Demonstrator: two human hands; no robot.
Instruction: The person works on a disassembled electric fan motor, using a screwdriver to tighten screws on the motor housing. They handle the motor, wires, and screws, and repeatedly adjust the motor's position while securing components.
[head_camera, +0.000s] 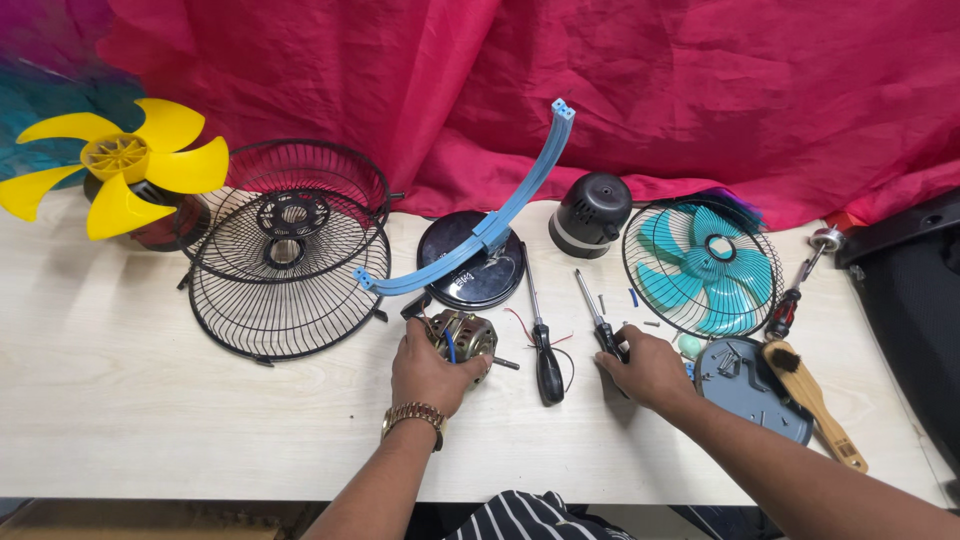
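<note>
My left hand (432, 368) grips a small fan motor (463, 336) with copper windings and a protruding shaft, resting on the pale wooden table (120, 390). My right hand (650, 368) closes over the black handle of a screwdriver (597, 318) whose metal shaft points away from me. A second black-handled screwdriver (541, 345) lies between my hands, beside thin red wires (520, 325).
Two black wire fan guards (285, 265) lie at the left, a yellow fan blade (120, 165) behind them. A blue curved plastic band (500, 220) arcs over a black round base (470, 270). A black motor cover (592, 212), a teal blade in a guard (705, 265), a grey plate with screws (750, 390), a brush (815, 400) and a third screwdriver (800, 290) lie at the right.
</note>
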